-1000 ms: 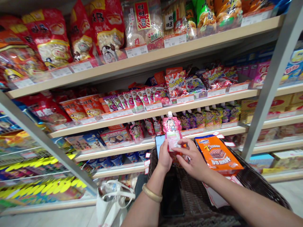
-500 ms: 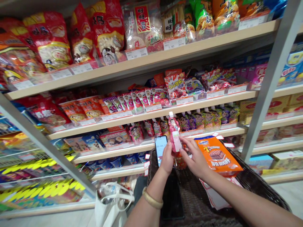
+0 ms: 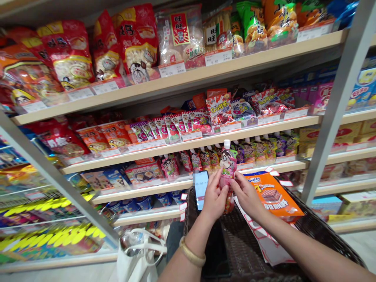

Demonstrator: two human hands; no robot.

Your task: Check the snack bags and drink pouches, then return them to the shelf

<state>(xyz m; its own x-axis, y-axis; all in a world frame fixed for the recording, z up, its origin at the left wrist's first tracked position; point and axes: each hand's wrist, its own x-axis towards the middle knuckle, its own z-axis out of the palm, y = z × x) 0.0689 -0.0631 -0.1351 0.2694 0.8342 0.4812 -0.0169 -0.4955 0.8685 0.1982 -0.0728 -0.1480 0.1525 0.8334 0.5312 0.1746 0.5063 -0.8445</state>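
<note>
A pink jelly drink pouch [image 3: 228,162] with a white cap and a cartoon face stands upright between my hands. My left hand [image 3: 216,197] is closed around its left side, thumb across the front. My right hand [image 3: 248,196] pinches its lower right side with thumb and fingers. Just left of the pouch, a lit phone [image 3: 200,192] shows a timer. An orange Ovaltine pack [image 3: 272,194] rests on the dark wicker basket [image 3: 243,254], close beyond my right hand. White sheets with red-outlined labels [image 3: 267,243] lie partly under that pack and my right forearm.
Similar pouches [image 3: 258,149] line a shelf ahead, below bagged sweets [image 3: 219,109] and large snack bags [image 3: 138,43]. A dark flat device [image 3: 216,250] lies on the basket under my left forearm. A white bag [image 3: 138,254] sits low on the left. Metal uprights [image 3: 331,102] divide the shelving.
The pouch has moved right and turned, so its cartoon front replaces the side with a pale label. My left hand has followed it, and my right fingers now grip its edge.
</note>
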